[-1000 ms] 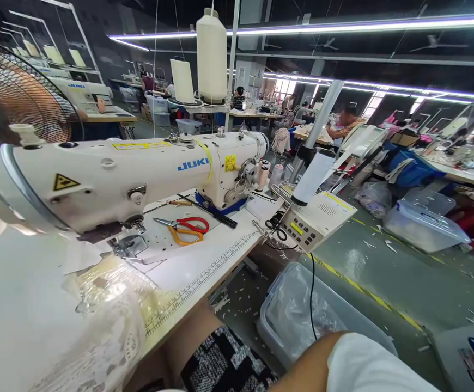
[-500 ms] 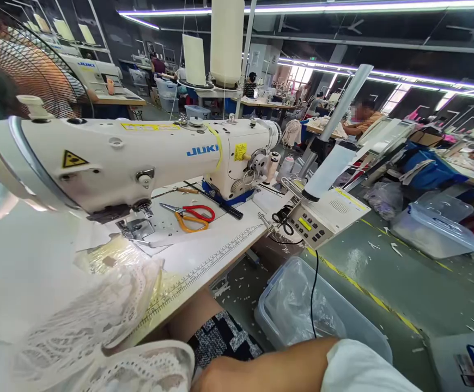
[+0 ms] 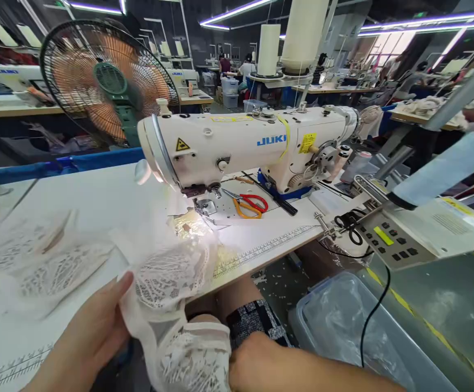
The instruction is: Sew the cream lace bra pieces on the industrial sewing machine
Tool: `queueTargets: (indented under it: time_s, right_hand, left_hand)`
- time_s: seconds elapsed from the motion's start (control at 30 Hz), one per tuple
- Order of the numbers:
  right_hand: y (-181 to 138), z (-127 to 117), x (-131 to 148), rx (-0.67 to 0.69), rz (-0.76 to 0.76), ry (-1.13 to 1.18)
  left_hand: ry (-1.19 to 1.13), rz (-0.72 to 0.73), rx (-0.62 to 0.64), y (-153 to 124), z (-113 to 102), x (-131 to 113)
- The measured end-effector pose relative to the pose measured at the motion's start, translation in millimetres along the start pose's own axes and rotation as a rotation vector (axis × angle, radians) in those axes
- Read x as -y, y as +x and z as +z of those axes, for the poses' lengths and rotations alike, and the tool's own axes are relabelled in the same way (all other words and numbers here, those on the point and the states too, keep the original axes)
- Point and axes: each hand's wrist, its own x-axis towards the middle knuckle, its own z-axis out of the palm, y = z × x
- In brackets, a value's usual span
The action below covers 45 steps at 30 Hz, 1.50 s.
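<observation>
My left hand [image 3: 92,332] is at the table's near edge, its thumb and fingers pinched on a piece of white lace fabric [image 3: 171,283]. The lace hangs down over the edge to my right hand [image 3: 257,362], which is closed on its lower part below the table. More lace pieces [image 3: 36,261] lie flat on the white table [image 3: 98,196] to the left. Just beyond stands a white JUKI sewing machine [image 3: 245,144], its needle area lit over yellowish fabric [image 3: 192,226].
Red and orange scissors [image 3: 247,204] lie under the machine arm. A control panel [image 3: 396,242] sits at the right, a clear plastic bin [image 3: 343,326] on the floor below it. A fan [image 3: 106,81] stands behind the table. Thread cones [image 3: 302,35] rise above. Other people work far back.
My view has swung left and down, bringing the fan and the left lace pieces into sight. My left hand has come into view gripping the lace, and my right hand has reached in to it.
</observation>
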Motion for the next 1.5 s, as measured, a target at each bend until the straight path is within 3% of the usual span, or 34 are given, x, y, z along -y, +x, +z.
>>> queueTargets:
  time_s: [0.07, 0.1, 0.2, 0.23, 0.27, 0.3, 0.37, 0.43, 0.6, 0.87, 1.0, 1.13, 1.23, 1.33, 1.4, 1.5]
  right_hand:
    - [-9.3, -12.3, -12.5, -0.049, 0.073, 0.08]
    - [-15.2, -20.3, -22.0, -0.157, 0.132, 0.155]
    - [-27.2, -48.2, -53.2, -0.786, 0.377, 0.492]
    - [-26.8, -56.8, -61.7, -0.931, 0.417, 0.618]
    - [-23.9, -64.2, -68.4, -0.972, 0.417, 0.747]
    - [-18.7, -70.1, -73.2, -0.93, 0.373, 0.872]
    - [-4.6, -77.0, -78.2, -0.721, 0.228, 1.079]
    - [8.6, -78.5, -79.8, -0.596, 0.117, 1.184]
    - [17.7, -79.3, -82.6, -0.614, 0.035, 1.026]
    - [18.1, -84.4, -82.6, -0.576, 0.049, 0.846]
    - [21.2, -81.8, -79.9, -0.598, 0.091, 0.762]
    - [22.2, -82.4, -72.2, -0.633, 0.205, 0.643]
    - [21.9, -83.2, -61.7, -0.732, 0.334, 0.544]
    - [19.4, -78.0, -51.0, -0.847, 0.444, 0.429]
    - [13.5, -68.1, -47.3, -0.884, 0.479, 0.388]
    - [-5.8, -41.8, -49.2, -0.971, 0.521, 0.39]
  left_hand:
    - [-0.109, -0.067, 0.039, 4.1, 8.4, -0.4]
    - [-0.138, -0.083, 0.067, 4.5, 11.6, 1.0]
    - [-0.09, -0.044, 0.137, 0.6, 17.0, 11.2]
    - [-0.059, -0.026, 0.149, -1.2, 17.7, 15.7]
    - [-0.032, -0.01, 0.156, -2.5, 18.2, 20.3]
    - [-0.007, 0.002, 0.156, -3.0, 18.4, 24.5]
    - [0.055, 0.024, 0.168, -1.2, 17.8, 30.7]
    - [0.178, 0.077, 0.213, 3.4, 16.6, 32.3]
    - [0.547, 0.265, 0.401, 13.4, 21.6, 18.4]
    - [0.658, 0.307, 0.583, 28.0, 36.2, 15.6]
    - [0.697, 0.33, 0.567, 28.3, 38.2, 17.0]
    - [0.683, 0.359, 0.456, 15.8, 45.3, 11.6]
    - [0.538, 0.228, 0.38, 0.6, 48.6, 13.7]
    - [0.208, -0.068, 0.364, -15.3, 52.3, 22.8]
    - [-0.001, -0.255, 0.35, -23.5, 56.0, 28.6]
    - [-0.188, -0.41, 0.313, -28.9, 60.3, 31.9]
